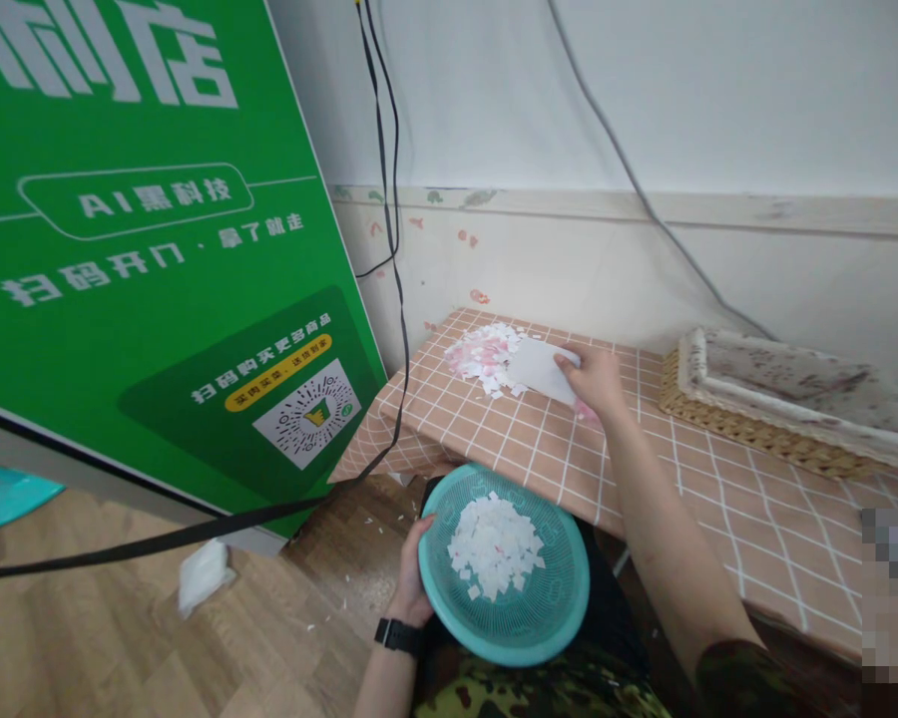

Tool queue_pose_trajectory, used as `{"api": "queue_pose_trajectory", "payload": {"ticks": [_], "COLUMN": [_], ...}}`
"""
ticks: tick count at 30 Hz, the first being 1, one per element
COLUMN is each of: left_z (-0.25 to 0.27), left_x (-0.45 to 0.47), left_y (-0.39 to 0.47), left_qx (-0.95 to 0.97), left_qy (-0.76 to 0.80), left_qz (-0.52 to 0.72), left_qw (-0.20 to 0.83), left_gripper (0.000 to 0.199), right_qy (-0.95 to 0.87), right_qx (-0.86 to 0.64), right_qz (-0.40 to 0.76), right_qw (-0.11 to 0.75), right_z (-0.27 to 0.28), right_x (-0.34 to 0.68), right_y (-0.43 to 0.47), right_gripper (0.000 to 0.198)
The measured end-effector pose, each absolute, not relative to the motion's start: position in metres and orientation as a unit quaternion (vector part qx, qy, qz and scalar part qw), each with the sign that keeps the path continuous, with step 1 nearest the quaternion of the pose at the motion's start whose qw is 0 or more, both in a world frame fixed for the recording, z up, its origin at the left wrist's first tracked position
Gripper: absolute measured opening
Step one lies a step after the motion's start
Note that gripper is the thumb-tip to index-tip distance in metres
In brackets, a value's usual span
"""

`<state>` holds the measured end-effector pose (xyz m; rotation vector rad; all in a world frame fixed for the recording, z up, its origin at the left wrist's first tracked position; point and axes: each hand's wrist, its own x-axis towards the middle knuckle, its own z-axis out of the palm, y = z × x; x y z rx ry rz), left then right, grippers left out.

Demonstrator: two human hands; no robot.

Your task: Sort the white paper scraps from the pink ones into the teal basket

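Observation:
My left hand (pixel 411 578) grips the rim of a round teal plastic basket (pixel 561 618), held over my lap just below the table edge. Small white paper scraps (pixel 494 546) lie heaped in the middle of it. Over the table, my right hand (pixel 593 377) is closed on the right end of a flat white card (pixel 543 369). The card's left end meets a pile of white and pink paper scraps (pixel 483 354) on the checked tablecloth. A bit of pink shows under my right hand, too covered to make out.
A lined wicker basket (pixel 763 431) stands at the right on the brown checked tablecloth (pixel 554 469). On the left rises a green sign panel (pixel 195 249). A black strap (pixel 269 519) hangs across it. A white packet (pixel 204 576) lies on the floor.

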<state>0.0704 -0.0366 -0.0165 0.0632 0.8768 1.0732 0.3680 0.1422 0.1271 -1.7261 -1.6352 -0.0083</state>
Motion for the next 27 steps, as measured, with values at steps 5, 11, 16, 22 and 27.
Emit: {"api": "queue_pose_trajectory", "payload": {"ticks": [5, 11, 16, 22, 27], "left_z": [-0.0175, -0.0235, -0.0226, -0.0218, -0.0225], "left_x": [0.0726, 0.0711, 0.0710, 0.0706, 0.0704], "left_y": [-0.0362, -0.0353, -0.0363, -0.0359, -0.0349], "left_qx": [0.026, 0.033, 0.038, 0.031, 0.025], "left_qy": [0.412, 0.418, 0.417, 0.411, 0.416], "left_qz": [0.499, 0.515, 0.515, 0.514, 0.510], "left_qw": [0.762, 0.748, 0.748, 0.752, 0.752], "left_gripper": [0.017, 0.017, 0.017, 0.017, 0.018], "right_qy": [-0.634, -0.645, -0.665, -0.657, -0.672], "right_qx": [-0.664, -0.665, -0.645, -0.640, -0.633], "right_qz": [-0.012, -0.010, 0.002, 0.013, 0.028], "right_qw": [0.396, 0.377, 0.376, 0.398, 0.383], "right_z": [0.1260, 0.1235, 0.1214, 0.1255, 0.1258], "right_x": [0.3676, 0.3640, 0.3645, 0.3691, 0.3711], "right_y": [0.1423, 0.1427, 0.1437, 0.1414, 0.1420], "right_gripper": [0.036, 0.037, 0.037, 0.035, 0.033]}}
